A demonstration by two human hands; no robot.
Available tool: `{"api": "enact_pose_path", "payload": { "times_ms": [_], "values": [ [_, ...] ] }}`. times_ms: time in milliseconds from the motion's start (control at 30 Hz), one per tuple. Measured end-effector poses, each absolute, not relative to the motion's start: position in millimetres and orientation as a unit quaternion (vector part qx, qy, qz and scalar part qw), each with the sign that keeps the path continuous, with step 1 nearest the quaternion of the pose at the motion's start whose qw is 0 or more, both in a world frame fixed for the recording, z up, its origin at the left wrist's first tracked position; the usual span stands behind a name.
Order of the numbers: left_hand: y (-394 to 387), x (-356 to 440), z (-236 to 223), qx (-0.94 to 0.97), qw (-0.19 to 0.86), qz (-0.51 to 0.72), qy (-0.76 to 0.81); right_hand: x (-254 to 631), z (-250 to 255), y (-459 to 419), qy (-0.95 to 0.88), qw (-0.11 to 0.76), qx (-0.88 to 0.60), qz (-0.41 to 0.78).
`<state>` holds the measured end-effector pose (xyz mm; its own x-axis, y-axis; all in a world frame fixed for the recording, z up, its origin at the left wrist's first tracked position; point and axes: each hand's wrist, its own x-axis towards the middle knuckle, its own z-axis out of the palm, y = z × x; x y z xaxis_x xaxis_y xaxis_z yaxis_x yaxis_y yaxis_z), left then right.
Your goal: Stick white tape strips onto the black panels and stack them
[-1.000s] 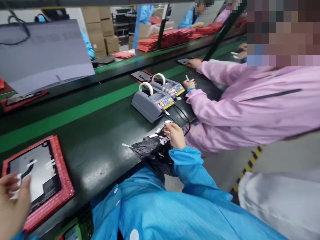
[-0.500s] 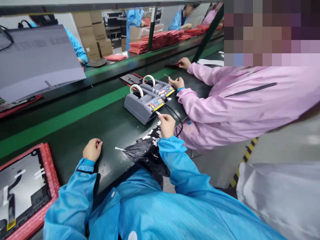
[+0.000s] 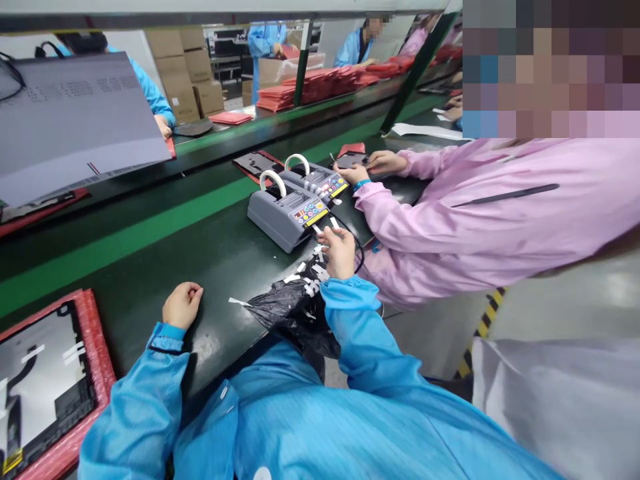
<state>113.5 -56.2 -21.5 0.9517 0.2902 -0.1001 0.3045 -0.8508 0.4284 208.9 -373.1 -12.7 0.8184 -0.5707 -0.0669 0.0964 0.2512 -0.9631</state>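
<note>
red bubble wrap (image 3: pixel 97 347) frames the flat silver-and-black panel (image 3: pixel 47 393) that lies on our worktop (image 3: pixel 225 267), well out towards eight o'clock and partly cut off by the edge of view. along that same line but closer in, our left hand (image 3: pixel 183 305) rests on the worktop, fingers curled inward, and we see nothing in it. near the centre, our right hand (image 3: pixel 341 252) has its fingertips at the mouth of the front dispenser (image 3: pixel 275 223), which sits towards eleven o'clock; one short white tab (image 3: pixel 317 229) pokes out there and another shows just by the fingers, though we cannot tell whether either is pinched. the rear dispenser (image 3: pixel 320 180) stands just beside it, at twelve o'clock. towards seven o'clock, a crumpled black bag (image 3: pixel 280 303) dotted with white scraps hangs over the worktop's edge. as for progress, we judge the taping part-done: a pair of white strips (image 3: pixel 75 352) and a lone strip (image 3: pixel 33 353) already lie on the panel, while the tab at the dispenser is not yet there; how many more are left, we cannot tell.
</note>
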Motion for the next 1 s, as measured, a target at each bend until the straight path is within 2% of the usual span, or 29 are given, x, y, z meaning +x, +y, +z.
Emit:
{"api": "enact_pose_path", "payload": {
  "times_ms": [233,300,433,500,633,733,867,1000],
  "values": [
    [-56,115,-20,0.961,0.232,-0.015,0.148,221,-18,-371,0.204,0.748,-0.584,-0.242],
    [-55,114,-17,0.958,0.25,-0.038,0.135,218,-15,-372,0.184,0.713,-0.613,-0.285],
    [-56,115,-3,0.946,0.291,-0.103,0.102,188,-4,-364,0.108,0.593,-0.681,-0.416],
    [-63,126,5,0.953,0.276,-0.085,0.093,170,0,-349,0.027,0.579,-0.7,-0.417],
    [-84,184,12,0.967,0.236,-0.024,0.093,165,7,-298,-0.201,0.571,-0.717,-0.345],
    [-94,244,9,0.97,0.219,-0.002,0.106,196,9,-254,-0.3,0.54,-0.695,-0.369],
    [-99,314,1,0.974,0.189,0.03,0.123,241,4,-222,-0.308,0.511,-0.653,-0.467],
    [-106,370,-7,0.984,0.141,0.048,0.094,255,-9,-228,-0.286,0.516,-0.644,-0.487]
  ]
}}
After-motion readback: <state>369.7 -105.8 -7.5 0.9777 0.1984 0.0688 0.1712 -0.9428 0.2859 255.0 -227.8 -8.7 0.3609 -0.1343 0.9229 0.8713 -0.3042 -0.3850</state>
